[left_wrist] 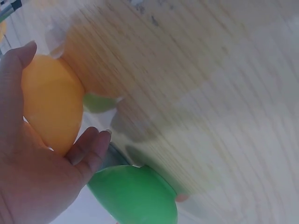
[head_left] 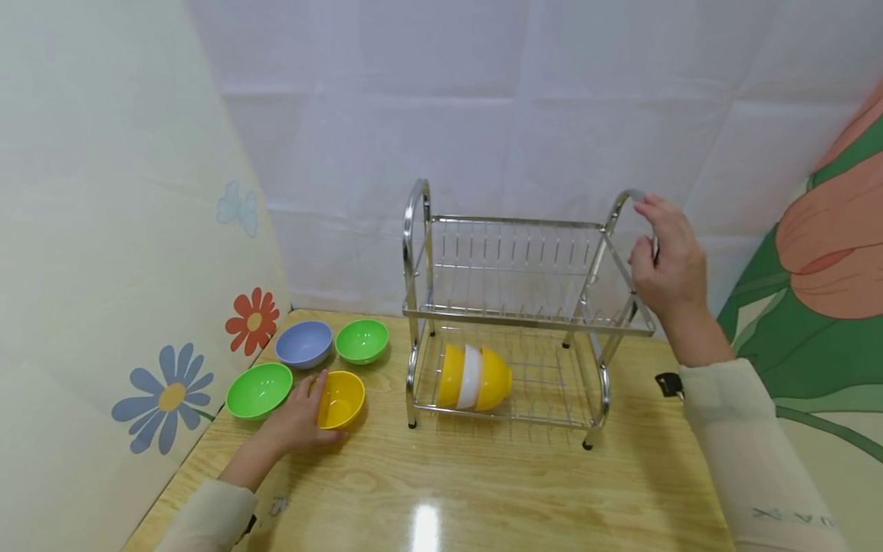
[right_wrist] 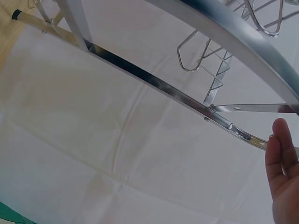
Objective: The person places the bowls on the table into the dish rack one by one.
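My left hand (head_left: 300,418) holds a small yellow bowl (head_left: 343,400) at the left of the table, fingers on its far-left side and thumb at its near side. The left wrist view shows the bowl's rounded outside (left_wrist: 53,102) between thumb and fingers. A green bowl (head_left: 259,391) sits just left of this hand, and a blue bowl (head_left: 304,344) and another green bowl (head_left: 362,341) stand behind it. My right hand (head_left: 672,264) grips the top of the right end hoop of a two-tier metal dish rack (head_left: 527,318), with its fingers (right_wrist: 282,142) against the rail.
On the rack's lower tier, two yellow bowls (head_left: 495,379) and a white bowl (head_left: 469,377) lie nested on their sides at the left. Wire slots line the upper tier. A white cloth (head_left: 476,100) hangs behind the wooden table (head_left: 483,491); a flower-patterned wall (head_left: 159,253) borders the left.
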{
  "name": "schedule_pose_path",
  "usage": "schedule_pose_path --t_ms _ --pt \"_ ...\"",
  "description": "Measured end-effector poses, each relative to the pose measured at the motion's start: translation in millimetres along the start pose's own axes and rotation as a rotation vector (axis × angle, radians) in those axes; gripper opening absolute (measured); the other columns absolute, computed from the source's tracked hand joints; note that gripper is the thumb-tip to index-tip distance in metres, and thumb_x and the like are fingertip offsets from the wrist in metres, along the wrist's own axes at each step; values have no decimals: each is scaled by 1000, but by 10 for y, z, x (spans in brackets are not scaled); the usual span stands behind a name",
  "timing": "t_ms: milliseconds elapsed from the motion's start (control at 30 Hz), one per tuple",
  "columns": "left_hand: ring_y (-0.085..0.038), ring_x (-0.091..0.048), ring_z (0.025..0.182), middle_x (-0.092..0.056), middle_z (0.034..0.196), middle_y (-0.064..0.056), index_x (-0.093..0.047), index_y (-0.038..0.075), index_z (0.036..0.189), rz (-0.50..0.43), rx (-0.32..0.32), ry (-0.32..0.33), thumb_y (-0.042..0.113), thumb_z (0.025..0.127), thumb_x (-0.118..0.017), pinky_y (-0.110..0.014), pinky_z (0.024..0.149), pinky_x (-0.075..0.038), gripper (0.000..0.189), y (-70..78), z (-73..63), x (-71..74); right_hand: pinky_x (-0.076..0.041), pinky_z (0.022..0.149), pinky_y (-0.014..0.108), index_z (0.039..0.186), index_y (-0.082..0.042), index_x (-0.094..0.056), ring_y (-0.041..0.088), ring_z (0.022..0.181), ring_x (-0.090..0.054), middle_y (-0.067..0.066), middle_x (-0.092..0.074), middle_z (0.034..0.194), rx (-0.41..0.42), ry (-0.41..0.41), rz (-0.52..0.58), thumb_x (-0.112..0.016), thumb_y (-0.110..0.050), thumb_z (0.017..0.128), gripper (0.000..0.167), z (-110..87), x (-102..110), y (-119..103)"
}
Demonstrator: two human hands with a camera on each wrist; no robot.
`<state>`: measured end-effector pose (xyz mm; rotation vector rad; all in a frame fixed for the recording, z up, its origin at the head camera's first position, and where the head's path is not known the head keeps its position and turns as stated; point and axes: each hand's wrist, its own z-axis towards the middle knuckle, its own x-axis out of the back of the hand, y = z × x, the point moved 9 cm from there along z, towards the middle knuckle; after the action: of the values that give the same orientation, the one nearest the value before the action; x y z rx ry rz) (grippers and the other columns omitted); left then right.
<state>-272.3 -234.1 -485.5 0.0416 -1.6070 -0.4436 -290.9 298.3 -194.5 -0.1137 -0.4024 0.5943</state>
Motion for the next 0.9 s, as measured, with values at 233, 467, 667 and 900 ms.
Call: schedule_pose_path --t_ms 233,467,667,900 --pt "-54 -41 133 -28 154 -36 -18 -8 156 -30 -9 9 53 75 -84 -64 103 -45 121 8 -4 -7 -32 57 10 133 -3 -63 -30 77 -37 13 -60 142 2 -4 1 -49 -3 91 44 -6 0 7" --pt "-50 -47 128 -32 151 -34 -21 -7 155 -28 -33 40 55 73 -85 -62 100 -49 122 19 -10 13 -36 62 11 134 -5 -63 -29 79 -39 11 -60 143 -4 -2 16 -50 -2 91 44 -4 11 -5" --pt "-50 -48 127 -33 150 -34 -23 -8 155 -32 -39 48 57 72 -85 -62 99 -49 121 25 -19 33 -36 66 7 137 -5 -61 -30 81 -39 7 -58 146 10 -18 15 -47 -3 93 46 0 16 -40" --pt "-48 -49 125 -34 149 -33 -25 -7 155 -36 -48 65 55 73 -85 -60 99 -50 119 57 -30 72 -34 68 2 138 -4 -60 -31 81 -38 8 -56 147 21 -31 17 -45 -6 95 46 -5 16 -38"
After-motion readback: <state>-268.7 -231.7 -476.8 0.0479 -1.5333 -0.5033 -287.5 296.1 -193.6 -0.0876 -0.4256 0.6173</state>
